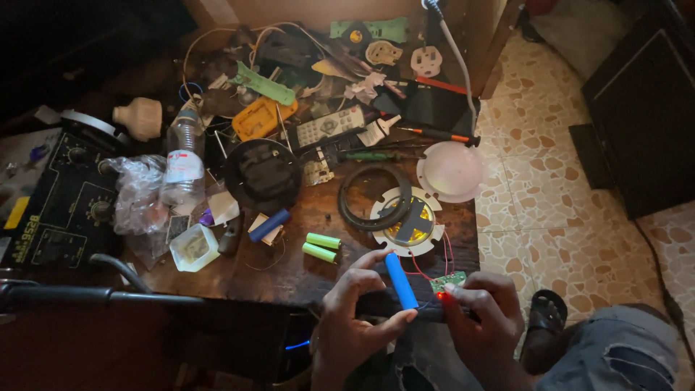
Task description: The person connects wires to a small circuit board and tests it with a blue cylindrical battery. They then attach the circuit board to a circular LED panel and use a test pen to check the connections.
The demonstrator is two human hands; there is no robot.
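My left hand [355, 318] pinches a blue cylindrical battery cell [400, 281] end to end, thumb at the near end and fingers at the far end. My right hand [483, 311] holds a small green circuit board [449, 281] with a red light glowing at its edge. Thin red wires [434, 264] run from the board toward a round white lamp plate with yellow LED pads [405, 219] on the wooden table [304, 271].
Two green cells [321, 246] and another blue cell [270, 225] lie on the table. A black ring [373, 203], a white dome cover [450, 170], a remote [329, 127], a plastic bottle [182, 163], a black soldering station [61, 206] and scattered tools crowd it. Tiled floor lies right.
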